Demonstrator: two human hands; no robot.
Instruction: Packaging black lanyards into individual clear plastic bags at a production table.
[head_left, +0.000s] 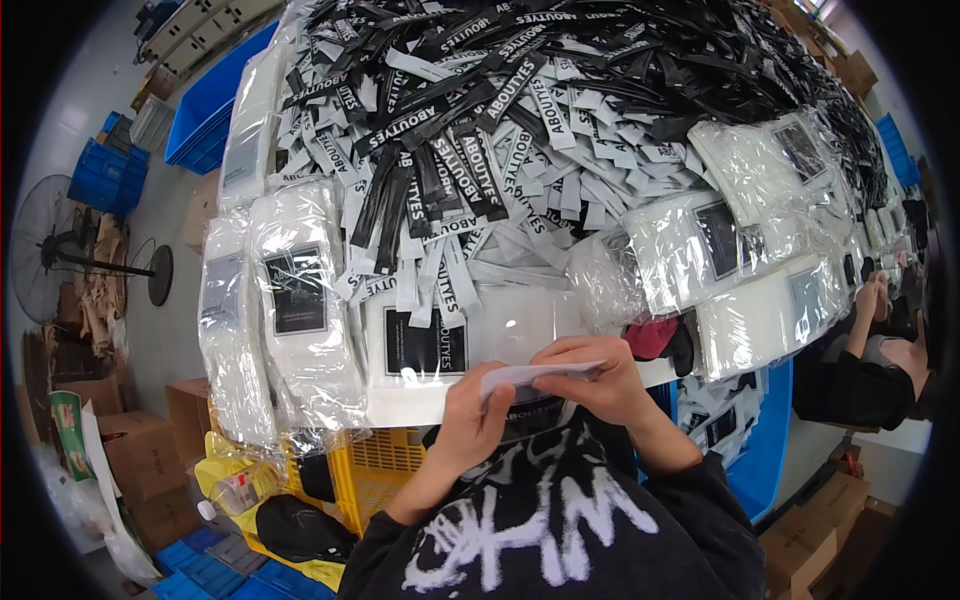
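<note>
My left hand (470, 420) and my right hand (592, 375) hold a small white packet (536, 373) between them, near my chest at the table's front edge. Fingers and thumb of each hand pinch one end of it. A plastic bag with a black printed panel (425, 341) lies flat on the white table just beyond. Past it rises a large heap of slim sachets, white ones (551, 112) nearer and black ones (675, 67) mostly farther back. Under my hands, part of another bag with a black band (529, 411) shows.
Stacks of wrapped plastic bags stand left (300, 300) and right (772, 315). A dark red and black cloth item (652, 339) lies beside my right hand. Below are a yellow crate (382, 454) and a blue bin (776, 442) of packets. A person (862, 367) works at far right.
</note>
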